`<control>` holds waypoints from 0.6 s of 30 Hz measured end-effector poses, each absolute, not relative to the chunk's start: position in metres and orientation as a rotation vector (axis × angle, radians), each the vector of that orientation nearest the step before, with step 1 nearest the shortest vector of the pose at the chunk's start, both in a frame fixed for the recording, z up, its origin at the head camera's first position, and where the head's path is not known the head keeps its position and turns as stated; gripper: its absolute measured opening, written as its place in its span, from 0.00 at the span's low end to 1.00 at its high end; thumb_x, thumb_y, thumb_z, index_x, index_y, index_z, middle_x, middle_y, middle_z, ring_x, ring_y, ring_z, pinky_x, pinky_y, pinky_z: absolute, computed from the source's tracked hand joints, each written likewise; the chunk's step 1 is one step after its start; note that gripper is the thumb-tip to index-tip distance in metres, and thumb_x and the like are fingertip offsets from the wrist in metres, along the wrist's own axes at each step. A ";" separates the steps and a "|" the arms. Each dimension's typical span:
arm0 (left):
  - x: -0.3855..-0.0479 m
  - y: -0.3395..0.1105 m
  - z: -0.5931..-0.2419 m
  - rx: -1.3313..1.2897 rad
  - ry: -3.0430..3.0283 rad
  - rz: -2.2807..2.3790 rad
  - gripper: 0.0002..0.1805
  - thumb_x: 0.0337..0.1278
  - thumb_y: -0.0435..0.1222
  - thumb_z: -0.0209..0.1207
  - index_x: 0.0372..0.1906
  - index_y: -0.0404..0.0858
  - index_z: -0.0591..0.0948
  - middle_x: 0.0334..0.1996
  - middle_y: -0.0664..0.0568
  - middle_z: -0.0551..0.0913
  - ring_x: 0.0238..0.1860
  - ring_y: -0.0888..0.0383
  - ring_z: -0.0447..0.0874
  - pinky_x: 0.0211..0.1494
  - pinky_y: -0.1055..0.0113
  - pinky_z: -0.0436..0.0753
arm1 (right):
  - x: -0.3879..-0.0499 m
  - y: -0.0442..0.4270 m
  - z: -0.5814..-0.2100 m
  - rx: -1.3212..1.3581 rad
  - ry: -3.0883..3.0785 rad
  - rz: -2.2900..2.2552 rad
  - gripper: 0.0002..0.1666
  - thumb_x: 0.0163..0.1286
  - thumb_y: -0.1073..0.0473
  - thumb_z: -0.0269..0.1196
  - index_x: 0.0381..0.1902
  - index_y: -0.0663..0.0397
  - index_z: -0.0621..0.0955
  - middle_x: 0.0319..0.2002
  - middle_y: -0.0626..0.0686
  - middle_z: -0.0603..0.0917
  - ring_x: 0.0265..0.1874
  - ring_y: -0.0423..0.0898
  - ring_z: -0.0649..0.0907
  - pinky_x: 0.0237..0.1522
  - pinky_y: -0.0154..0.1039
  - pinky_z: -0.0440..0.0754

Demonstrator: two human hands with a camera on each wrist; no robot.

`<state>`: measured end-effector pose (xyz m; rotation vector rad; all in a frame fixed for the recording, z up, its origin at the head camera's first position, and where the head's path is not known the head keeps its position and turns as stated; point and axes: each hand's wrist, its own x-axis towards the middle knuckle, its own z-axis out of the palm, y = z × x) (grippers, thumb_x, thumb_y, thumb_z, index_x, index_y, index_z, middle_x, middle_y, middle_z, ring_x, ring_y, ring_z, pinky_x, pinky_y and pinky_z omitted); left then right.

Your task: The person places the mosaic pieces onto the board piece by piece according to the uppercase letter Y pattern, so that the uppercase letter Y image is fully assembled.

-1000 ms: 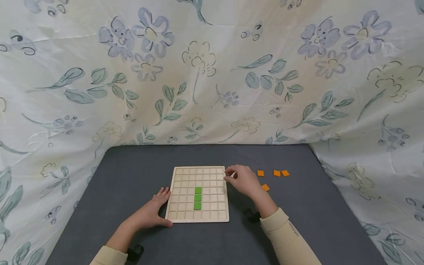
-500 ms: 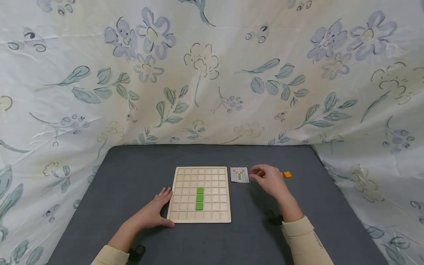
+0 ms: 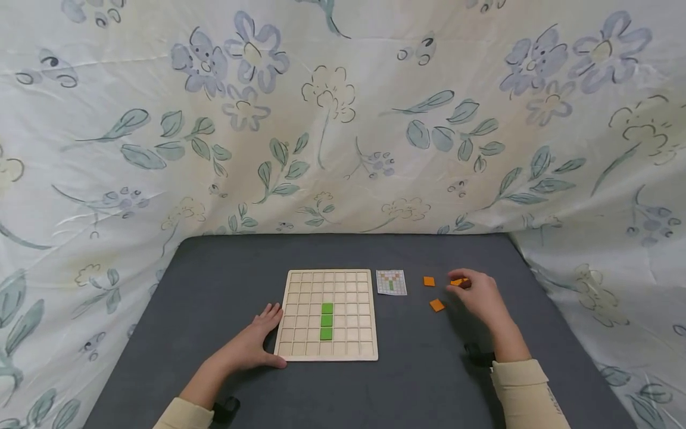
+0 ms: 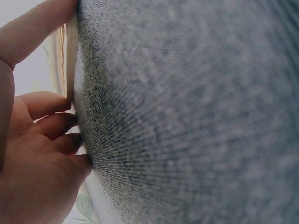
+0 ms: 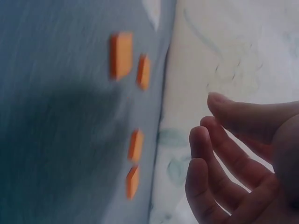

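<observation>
My left hand (image 3: pixel 249 347) rests at the lower left of a wooden grid board (image 3: pixel 351 333), fingers along its left edge and thumb at the near corner. In the left wrist view the thumb and fingertips touch down beside the board's edge (image 4: pixel 71 56). A column of green square tiles (image 3: pixel 327 320) lies in the grid. On the right, my right hand (image 3: pixel 482 301) hovers over orange square tiles (image 3: pixel 459 282) at the back. The right wrist view shows nothing between its loosely bent fingers, with several orange tiles (image 5: pixel 122 55) lying apart from it.
Between the board and the orange tiles lies a small printed pattern card (image 3: pixel 391 283). Two more orange tiles, one behind (image 3: pixel 429 281) and one nearer (image 3: pixel 436 305), lie left of my right hand. A floral cloth (image 3: pixel 343 149) hangs behind the dark table (image 3: pixel 343 393).
My right hand has moved right, from beside the board over the pattern card to the farther orange tiles, uncovering the card. The left hand stays at the board.
</observation>
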<state>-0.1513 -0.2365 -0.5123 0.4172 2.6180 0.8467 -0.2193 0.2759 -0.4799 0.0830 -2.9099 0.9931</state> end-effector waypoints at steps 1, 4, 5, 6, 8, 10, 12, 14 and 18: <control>-0.151 -0.236 -0.512 0.419 2.616 0.847 0.68 0.37 0.53 0.80 0.80 0.32 0.53 0.81 0.38 0.47 0.82 0.38 0.37 0.79 0.36 0.46 | -0.220 0.282 -0.482 0.068 -2.916 0.990 0.21 0.70 0.59 0.68 0.58 0.59 0.82 0.55 0.65 0.84 0.50 0.63 0.84 0.43 0.56 0.85; -0.151 -0.236 -0.513 0.422 2.616 0.854 0.68 0.37 0.53 0.80 0.80 0.32 0.53 0.81 0.38 0.47 0.82 0.38 0.36 0.79 0.36 0.46 | -0.226 0.298 -0.488 0.004 -2.950 0.990 0.22 0.70 0.61 0.67 0.60 0.59 0.81 0.57 0.68 0.82 0.52 0.65 0.82 0.44 0.58 0.84; -0.151 -0.236 -0.513 0.422 2.618 0.854 0.68 0.37 0.53 0.80 0.80 0.32 0.53 0.81 0.38 0.47 0.82 0.38 0.36 0.79 0.36 0.46 | -0.229 0.303 -0.490 -0.023 -2.968 0.989 0.23 0.70 0.61 0.67 0.61 0.59 0.80 0.58 0.69 0.81 0.53 0.66 0.82 0.44 0.58 0.84; -0.150 -0.236 -0.513 0.423 2.621 0.854 0.68 0.37 0.53 0.80 0.80 0.32 0.53 0.81 0.38 0.47 0.82 0.38 0.36 0.79 0.36 0.46 | -0.231 0.308 -0.492 -0.049 -2.987 0.986 0.23 0.70 0.62 0.67 0.62 0.59 0.80 0.58 0.70 0.80 0.53 0.67 0.81 0.44 0.58 0.83; -0.150 -0.236 -0.513 0.422 2.625 0.853 0.68 0.36 0.53 0.80 0.79 0.32 0.54 0.81 0.38 0.47 0.82 0.38 0.37 0.79 0.36 0.46 | -0.236 0.315 -0.496 -0.088 -3.024 0.972 0.25 0.69 0.64 0.67 0.63 0.59 0.78 0.58 0.72 0.79 0.53 0.68 0.81 0.43 0.58 0.83; -0.150 -0.236 -0.513 0.423 2.626 0.855 0.68 0.36 0.53 0.80 0.79 0.32 0.54 0.81 0.38 0.47 0.82 0.38 0.37 0.79 0.36 0.46 | -0.240 0.322 -0.499 -0.105 -3.053 0.957 0.27 0.69 0.64 0.67 0.65 0.59 0.77 0.58 0.74 0.79 0.53 0.69 0.81 0.43 0.59 0.83; -0.150 -0.236 -0.513 0.421 2.626 0.856 0.68 0.36 0.53 0.80 0.79 0.32 0.54 0.81 0.38 0.47 0.82 0.38 0.37 0.79 0.36 0.46 | -0.243 0.327 -0.501 -0.103 -3.071 0.944 0.28 0.68 0.65 0.67 0.65 0.60 0.77 0.57 0.74 0.79 0.52 0.69 0.81 0.43 0.60 0.82; -0.150 -0.236 -0.513 0.418 2.627 0.853 0.68 0.36 0.53 0.80 0.79 0.32 0.54 0.81 0.38 0.47 0.82 0.39 0.37 0.79 0.36 0.46 | -0.245 0.332 -0.503 -0.091 -3.080 0.941 0.29 0.68 0.64 0.67 0.66 0.60 0.76 0.57 0.74 0.78 0.52 0.68 0.81 0.45 0.61 0.82; -0.150 -0.236 -0.514 0.420 2.624 0.854 0.67 0.36 0.53 0.80 0.79 0.32 0.54 0.81 0.38 0.47 0.82 0.39 0.37 0.79 0.36 0.46 | -0.247 0.339 -0.508 -0.080 -3.098 0.944 0.30 0.69 0.65 0.66 0.68 0.61 0.74 0.57 0.74 0.78 0.52 0.69 0.80 0.47 0.63 0.80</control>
